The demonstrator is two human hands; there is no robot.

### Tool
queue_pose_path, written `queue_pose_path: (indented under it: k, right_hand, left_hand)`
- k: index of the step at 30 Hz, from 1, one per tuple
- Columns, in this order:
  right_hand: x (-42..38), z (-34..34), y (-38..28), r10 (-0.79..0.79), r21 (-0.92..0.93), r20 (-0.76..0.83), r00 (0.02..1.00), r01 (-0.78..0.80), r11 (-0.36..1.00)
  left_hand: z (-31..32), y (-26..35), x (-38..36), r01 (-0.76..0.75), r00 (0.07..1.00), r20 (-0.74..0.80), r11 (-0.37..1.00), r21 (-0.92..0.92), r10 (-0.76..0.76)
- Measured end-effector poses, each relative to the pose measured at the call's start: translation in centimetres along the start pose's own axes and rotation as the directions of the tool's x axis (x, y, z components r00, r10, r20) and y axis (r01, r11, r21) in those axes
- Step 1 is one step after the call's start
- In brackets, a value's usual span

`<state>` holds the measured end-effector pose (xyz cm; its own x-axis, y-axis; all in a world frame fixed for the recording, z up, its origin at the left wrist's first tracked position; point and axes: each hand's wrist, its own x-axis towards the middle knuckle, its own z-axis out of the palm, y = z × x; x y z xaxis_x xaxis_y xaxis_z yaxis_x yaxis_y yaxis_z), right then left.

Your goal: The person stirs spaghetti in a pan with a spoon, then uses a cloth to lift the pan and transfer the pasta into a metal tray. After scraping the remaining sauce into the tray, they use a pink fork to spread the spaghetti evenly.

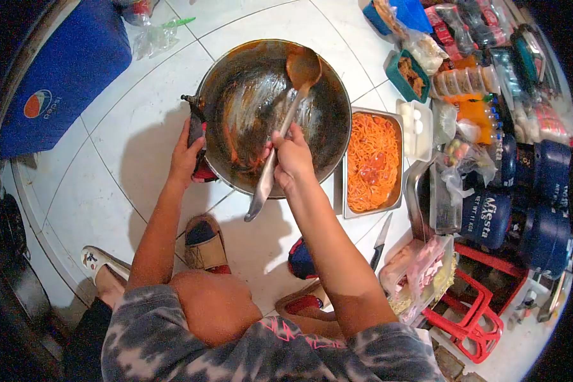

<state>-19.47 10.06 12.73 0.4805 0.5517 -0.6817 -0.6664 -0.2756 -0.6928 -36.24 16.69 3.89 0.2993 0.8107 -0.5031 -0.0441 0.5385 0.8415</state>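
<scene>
A large dark wok [248,83] with sauce-smeared inner walls stands over the tiled floor in front of me. My left hand [188,153] is closed around its left handle, with a red and black cloth [204,172] between palm and handle. In my right hand [290,156] is a long metal ladle [289,121], gripped partway along its handle. The sauce-coated bowl of the ladle rests at the wok's upper right wall, and its handle end sticks out over the near rim. Right of the wok, orange-red spaghetti [372,162] fills a metal tray [375,212].
A plastic container with white eggs [417,121] and a green tub [401,75] stand beyond the tray. A knife [381,243] lies near bagged food [417,267]. Blue gas cylinders [484,216] and bottles line the right. A blue cooler [63,76] stands left; another person's foot [108,274] is nearby.
</scene>
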Motion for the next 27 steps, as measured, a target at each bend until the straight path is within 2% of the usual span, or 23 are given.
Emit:
queue_pose_path:
  k: [5,8,11,13,16,19,22,23,25,27]
  right_hand:
    - [-0.5,0.1,0.1,-0.023,-0.179,0.109,0.994,0.042,0.983]
    - [-0.6,-0.6,0.1,-0.019,-0.354,0.185,0.983,0.085,0.931]
    - [-0.3,-1.4,0.5,-0.051,-0.473,0.223,0.973,0.154,0.868]
    - [0.1,-2.1,1.0,-0.105,-0.546,0.21,0.972,0.206,0.812]
    - [0.5,-3.8,0.7,-0.164,-0.77,0.314,0.935,0.352,0.532]
    - [-0.2,-5.0,-0.3,-0.236,-0.84,0.433,0.87,0.484,0.246]
    - [-0.8,-6.2,-1.7,-0.225,-0.833,0.529,0.818,0.552,0.05]
    - [-1.1,-6.5,-2.3,-0.182,-0.848,0.521,0.834,0.53,0.001]
    - [-2.0,-6.7,-4.1,-0.095,-0.864,0.502,0.86,0.493,-0.101]
    - [-1.8,-8.3,-4.7,-0.065,-0.821,0.561,0.825,0.545,-0.169]
  left_hand:
    - [0.0,-0.2,0.4,-0.047,0.999,-0.006,0.997,0.054,0.048]
    - [-0.4,-0.6,0.8,0.01,1.0,-0.03,0.997,0.079,-0.007]
    - [-0.8,-1.4,1.4,-0.13,0.991,0.022,0.985,0.118,0.128]
    - [-0.6,-1.2,1.2,-0.123,0.992,0.032,0.989,0.079,0.121]
    - [-0.5,-0.9,1.1,-0.105,0.994,0.036,0.993,0.046,0.103]
    - [-0.1,-0.3,0.6,-0.111,0.992,0.068,0.994,0.015,0.11]
    - [0.2,1.0,-0.2,-0.055,0.995,0.077,0.998,-0.023,0.056]
    - [0.4,1.2,-0.4,-0.024,0.997,0.074,0.999,-0.035,0.026]
    - [0.0,0.8,0.2,0.001,0.996,0.091,0.99,-0.141,0.012]
    - [-0.3,0.7,0.2,0.017,0.995,0.104,0.976,-0.219,0.006]
